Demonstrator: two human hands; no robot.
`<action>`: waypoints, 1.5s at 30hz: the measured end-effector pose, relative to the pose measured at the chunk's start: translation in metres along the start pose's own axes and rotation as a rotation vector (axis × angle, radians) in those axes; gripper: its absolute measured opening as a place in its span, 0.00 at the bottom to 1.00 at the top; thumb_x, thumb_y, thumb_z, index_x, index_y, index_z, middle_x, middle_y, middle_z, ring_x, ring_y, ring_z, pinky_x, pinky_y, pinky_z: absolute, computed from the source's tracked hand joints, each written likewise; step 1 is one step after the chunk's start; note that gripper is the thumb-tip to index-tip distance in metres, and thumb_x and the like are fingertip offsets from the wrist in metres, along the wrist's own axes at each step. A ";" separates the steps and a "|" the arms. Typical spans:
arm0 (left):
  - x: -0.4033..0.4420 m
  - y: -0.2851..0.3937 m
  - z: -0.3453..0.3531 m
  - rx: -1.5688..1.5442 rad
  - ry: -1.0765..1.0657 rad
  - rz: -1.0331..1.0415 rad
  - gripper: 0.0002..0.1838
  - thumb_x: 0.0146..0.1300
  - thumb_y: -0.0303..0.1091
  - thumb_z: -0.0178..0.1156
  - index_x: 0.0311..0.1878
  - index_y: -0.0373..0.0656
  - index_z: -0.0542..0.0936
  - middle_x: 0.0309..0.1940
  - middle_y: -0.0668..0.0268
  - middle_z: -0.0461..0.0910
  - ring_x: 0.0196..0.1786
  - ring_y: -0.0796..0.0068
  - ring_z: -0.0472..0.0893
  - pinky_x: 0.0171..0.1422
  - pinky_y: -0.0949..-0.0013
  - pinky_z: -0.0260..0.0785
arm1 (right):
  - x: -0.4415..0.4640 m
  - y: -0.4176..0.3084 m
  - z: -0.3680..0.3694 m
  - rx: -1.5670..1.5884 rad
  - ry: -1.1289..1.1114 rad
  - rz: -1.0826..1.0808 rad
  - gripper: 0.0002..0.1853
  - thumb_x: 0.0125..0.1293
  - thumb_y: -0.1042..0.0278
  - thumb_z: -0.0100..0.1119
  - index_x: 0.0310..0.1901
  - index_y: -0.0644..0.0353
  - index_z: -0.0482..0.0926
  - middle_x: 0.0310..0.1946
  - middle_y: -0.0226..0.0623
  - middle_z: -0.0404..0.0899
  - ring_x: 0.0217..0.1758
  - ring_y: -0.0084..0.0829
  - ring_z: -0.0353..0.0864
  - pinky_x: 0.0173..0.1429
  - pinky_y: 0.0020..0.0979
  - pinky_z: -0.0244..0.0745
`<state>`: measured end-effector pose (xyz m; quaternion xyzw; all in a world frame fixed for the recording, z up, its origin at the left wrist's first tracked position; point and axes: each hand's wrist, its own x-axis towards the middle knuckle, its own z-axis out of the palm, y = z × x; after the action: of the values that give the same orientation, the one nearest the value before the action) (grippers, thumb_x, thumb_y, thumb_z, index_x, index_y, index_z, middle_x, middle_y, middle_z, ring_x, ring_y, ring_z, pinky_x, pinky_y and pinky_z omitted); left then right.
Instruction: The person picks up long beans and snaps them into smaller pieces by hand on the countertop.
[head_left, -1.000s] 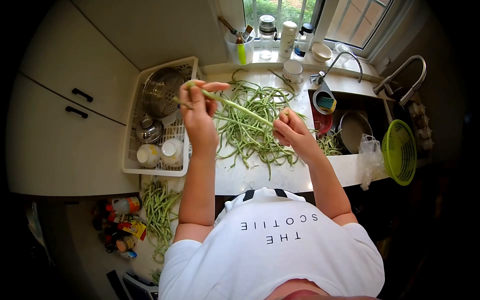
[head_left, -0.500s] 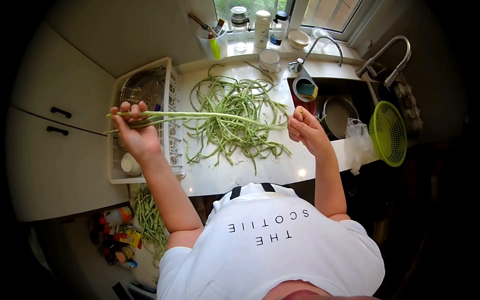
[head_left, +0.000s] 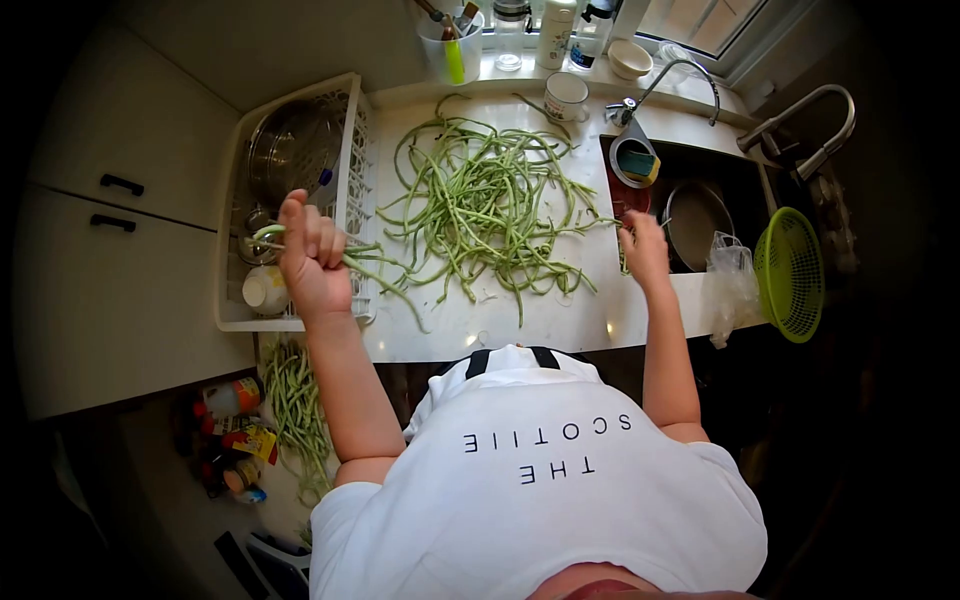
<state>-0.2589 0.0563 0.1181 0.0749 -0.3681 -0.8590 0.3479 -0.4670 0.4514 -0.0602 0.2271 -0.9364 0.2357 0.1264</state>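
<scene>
My left hand is closed round a few long green beans, in front of the white dish rack; their ends hang over the counter. A large tangled heap of long green beans lies on the white counter between my hands. My right hand is at the near left edge of the sink, fingers bent and pointing down, close to a bean end from the heap. Whether anything is between those fingers is too small to tell.
The dish rack holds a steel pot and a bowl. A mug stands behind the heap. At the right are the sink with a pan, a plastic bag and a green basket. More beans lie at lower left.
The beans stretched between my hands have left my right hand and now droop from my left. My right hand has lowered towards the sink edge. The view has shifted.
</scene>
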 end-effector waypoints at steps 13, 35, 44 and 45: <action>-0.017 -0.003 -0.004 0.158 0.013 -0.157 0.19 0.79 0.44 0.45 0.51 0.39 0.79 0.15 0.76 0.58 0.15 0.87 0.50 0.19 0.78 0.43 | -0.011 -0.073 0.079 0.566 -0.639 0.074 0.10 0.62 0.64 0.64 0.41 0.60 0.80 0.39 0.40 0.81 0.42 0.42 0.82 0.47 0.39 0.78; -0.025 -0.040 0.017 0.329 -0.038 -0.372 0.17 0.77 0.40 0.48 0.49 0.35 0.79 0.22 0.74 0.71 0.17 0.89 0.58 0.20 0.81 0.49 | 0.034 -0.152 -0.035 1.085 -0.393 0.272 0.14 0.74 0.62 0.55 0.39 0.65 0.84 0.23 0.25 0.78 0.23 0.15 0.71 0.29 0.21 0.66; -0.012 -0.067 0.099 0.925 -0.629 0.431 0.15 0.75 0.37 0.54 0.55 0.37 0.81 0.40 0.65 0.83 0.34 0.82 0.78 0.38 0.78 0.68 | 0.081 -0.220 -0.129 1.197 -0.469 -0.020 0.12 0.69 0.64 0.63 0.34 0.66 0.83 0.21 0.22 0.75 0.23 0.12 0.68 0.26 0.19 0.61; -0.013 -0.065 0.101 0.929 -0.583 0.292 0.15 0.74 0.37 0.54 0.55 0.36 0.81 0.38 0.64 0.83 0.37 0.80 0.80 0.42 0.76 0.70 | 0.083 -0.221 -0.135 1.219 -0.482 -0.017 0.10 0.69 0.67 0.63 0.42 0.66 0.83 0.24 0.24 0.77 0.25 0.12 0.70 0.28 0.18 0.64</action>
<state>-0.3230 0.1549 0.1448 -0.0720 -0.7947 -0.5350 0.2776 -0.4140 0.3146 0.1683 0.3121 -0.6354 0.6656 -0.2364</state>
